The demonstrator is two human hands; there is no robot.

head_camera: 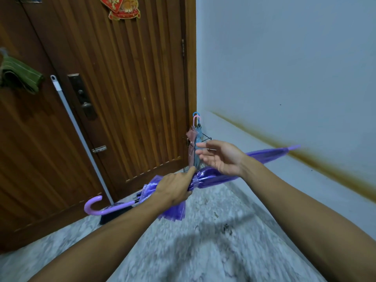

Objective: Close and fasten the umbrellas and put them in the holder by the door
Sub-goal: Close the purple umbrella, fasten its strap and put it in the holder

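A folded purple umbrella (262, 154) lies level across the view, its curved lilac handle at the lower left and its tip pointing right. My left hand (175, 188) is shut around its bunched canopy near the middle. Just above the canopy hovers my right hand (221, 157), fingers spread and holding nothing. In the corner by the door, a black wire holder (206, 137) has a pink umbrella (191, 137) and a blue umbrella (199, 133) standing upright in it, hooks up. My hands hide the holder's lower part.
A brown wooden door (126, 88) with a lock fills the left. A white-handled broom (81, 137) leans on it, bristles on the speckled floor. A green cloth (20, 78) hangs at far left. A white wall (284, 68) with a brown stain runs along the right.
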